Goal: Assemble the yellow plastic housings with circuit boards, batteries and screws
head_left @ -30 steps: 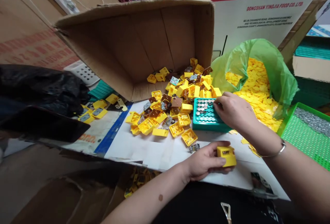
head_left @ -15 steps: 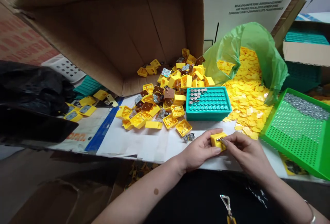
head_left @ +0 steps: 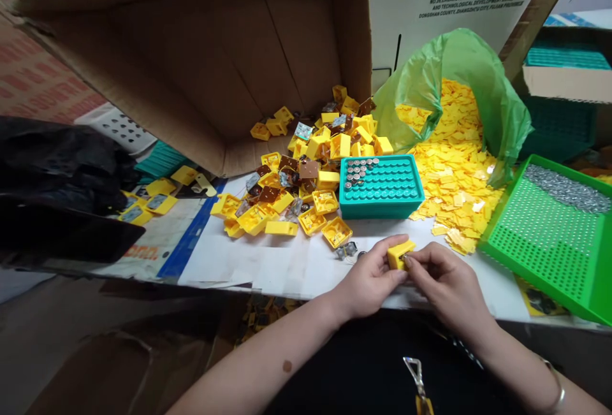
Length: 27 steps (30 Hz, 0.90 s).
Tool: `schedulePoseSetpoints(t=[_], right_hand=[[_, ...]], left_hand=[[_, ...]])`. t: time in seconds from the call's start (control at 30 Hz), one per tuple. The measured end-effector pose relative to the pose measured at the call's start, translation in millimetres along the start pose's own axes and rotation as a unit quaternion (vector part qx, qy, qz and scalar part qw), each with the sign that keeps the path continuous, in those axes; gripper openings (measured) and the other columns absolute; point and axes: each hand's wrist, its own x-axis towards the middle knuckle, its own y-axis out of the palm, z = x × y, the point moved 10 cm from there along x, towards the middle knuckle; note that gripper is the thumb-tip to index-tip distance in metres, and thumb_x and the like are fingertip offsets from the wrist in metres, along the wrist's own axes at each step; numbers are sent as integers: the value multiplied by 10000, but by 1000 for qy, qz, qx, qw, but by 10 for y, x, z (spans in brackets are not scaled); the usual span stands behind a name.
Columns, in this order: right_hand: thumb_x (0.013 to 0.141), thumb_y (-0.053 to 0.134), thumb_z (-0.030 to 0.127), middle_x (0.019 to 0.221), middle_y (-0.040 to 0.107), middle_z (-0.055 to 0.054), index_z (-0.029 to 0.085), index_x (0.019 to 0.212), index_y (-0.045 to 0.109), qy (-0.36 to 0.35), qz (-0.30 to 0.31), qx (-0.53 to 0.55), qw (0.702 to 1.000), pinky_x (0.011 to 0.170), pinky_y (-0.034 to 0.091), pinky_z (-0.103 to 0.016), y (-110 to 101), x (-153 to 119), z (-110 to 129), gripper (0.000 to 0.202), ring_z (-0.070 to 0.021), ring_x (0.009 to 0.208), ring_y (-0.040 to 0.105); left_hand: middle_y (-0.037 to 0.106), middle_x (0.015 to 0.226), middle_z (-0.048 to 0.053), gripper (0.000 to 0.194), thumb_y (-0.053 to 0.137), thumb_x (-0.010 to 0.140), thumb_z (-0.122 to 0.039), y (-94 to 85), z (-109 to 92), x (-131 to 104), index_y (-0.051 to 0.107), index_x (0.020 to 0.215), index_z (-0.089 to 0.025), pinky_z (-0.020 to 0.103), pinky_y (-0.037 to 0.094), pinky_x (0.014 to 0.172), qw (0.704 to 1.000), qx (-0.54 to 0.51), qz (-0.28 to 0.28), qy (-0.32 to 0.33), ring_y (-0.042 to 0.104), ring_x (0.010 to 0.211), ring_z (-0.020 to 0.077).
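My left hand (head_left: 370, 280) is closed around a small yellow plastic case (head_left: 400, 253), holding it tilted just above the table's front edge. My right hand (head_left: 442, 278) pinches at a dark opening in the case's near side; whatever lies between thumb and forefinger is too small and covered to make out. Behind the case stands a stack of teal trays (head_left: 382, 210) with round pockets, and silver button cells (head_left: 354, 173) sit in the left pockets of the top one. Left of my hands lies a small grey part with wires (head_left: 346, 250).
Many yellow cases (head_left: 255, 217) with brown and grey parts spill from a tipped cardboard box (head_left: 191, 71). A green bag (head_left: 502, 109) pours out flat yellow pieces (head_left: 454, 192). A green perforated tray (head_left: 540, 243) with small metal parts stands at right. A dark flat object (head_left: 71, 230) is at left.
The yellow case has been tipped in my left hand, so its opening shows less. My right fingers have stayed at the opening. The whole view has shifted slightly.
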Motion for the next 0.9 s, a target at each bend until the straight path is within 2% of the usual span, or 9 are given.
schedulePoseSetpoints(t=[0.1, 0.23, 0.33, 0.43, 0.53, 0.6, 0.7, 0.77, 0.9], right_hand=[[822, 515, 307, 674, 519, -18, 174, 699, 572, -107, -21, -110, 988, 595, 388, -249, -36, -30, 202, 190, -122, 633, 494], [801, 540, 331, 679, 506, 3, 184, 811, 526, -14, -20, -71, 997, 568, 408, -243, -61, 6, -19, 148, -120, 612, 495], [743, 597, 367, 662, 470, 33, 181, 938, 470, 57, -17, -7, 998, 533, 417, -234, -19, 16, -177, 298, -116, 584, 488], [767, 577, 382, 676, 482, 29, 172, 994, 465, 51, 24, 15, 998, 538, 423, -229, 42, 33, -156, 329, -116, 600, 500], [835, 516, 394, 731, 534, -10, 168, 1017, 517, -46, 57, -71, 995, 552, 417, -238, -82, 89, 52, 289, -125, 625, 516], [875, 471, 339, 831, 565, -56, 171, 991, 577, -161, 31, -244, 956, 608, 401, -267, -246, 135, 284, 229, -147, 694, 526], [824, 506, 159, 768, 559, -79, 157, 793, 625, -262, 56, -529, 805, 607, 331, -309, -208, 226, 400, 123, -195, 705, 493], [768, 538, 91, 699, 545, -73, 158, 667, 600, -286, 95, -606, 736, 581, 293, -314, -123, 294, 369, 136, -204, 677, 475], [788, 494, 85, 712, 543, -81, 148, 693, 585, -296, 71, -621, 722, 578, 288, -327, -129, 358, 416, 146, -209, 664, 465]], left_hand=[[560, 1141, 87, 538, 566, 773, -224, 5, -13, 0, 412, 1286, -175, 334, 386, 948, 1000, 18, 0, 5, 516, 1073, 193], [542, 1200, 98, 534, 583, 768, -220, 10, -8, 0, 423, 1276, -187, 349, 387, 958, 999, 34, 8, 8, 520, 1092, 207], [546, 1223, 87, 488, 588, 767, -190, 35, -23, 5, 462, 1238, -207, 345, 375, 975, 999, 17, 30, 17, 517, 1118, 206], [566, 1217, 71, 469, 619, 746, -168, 54, -12, 3, 492, 1196, -212, 324, 372, 978, 998, -44, 47, 4, 527, 1118, 186], [603, 1166, 72, 518, 677, 699, -163, 74, 30, -13, 497, 1184, -201, 320, 397, 946, 990, -128, 49, -40, 548, 1085, 179], [615, 1146, 85, 578, 712, 667, -166, 93, 43, -24, 476, 1194, -198, 336, 417, 918, 980, -181, 45, -71, 569, 1049, 182], [627, 1125, 110, 536, 726, 667, -213, 97, 68, -19, 478, 1141, -190, 329, 458, 828, 968, -221, 16, -117, 619, 920, 166], [645, 1079, 122, 396, 710, 693, -272, 65, 91, -5, 516, 1022, -166, 277, 471, 724, 967, -213, -19, -137, 634, 799, 138], [676, 966, 131, 311, 705, 697, -306, 65, 79, 41, 536, 898, -137, 211, 447, 577, 968, -207, -44, -134, 634, 684, 128]])
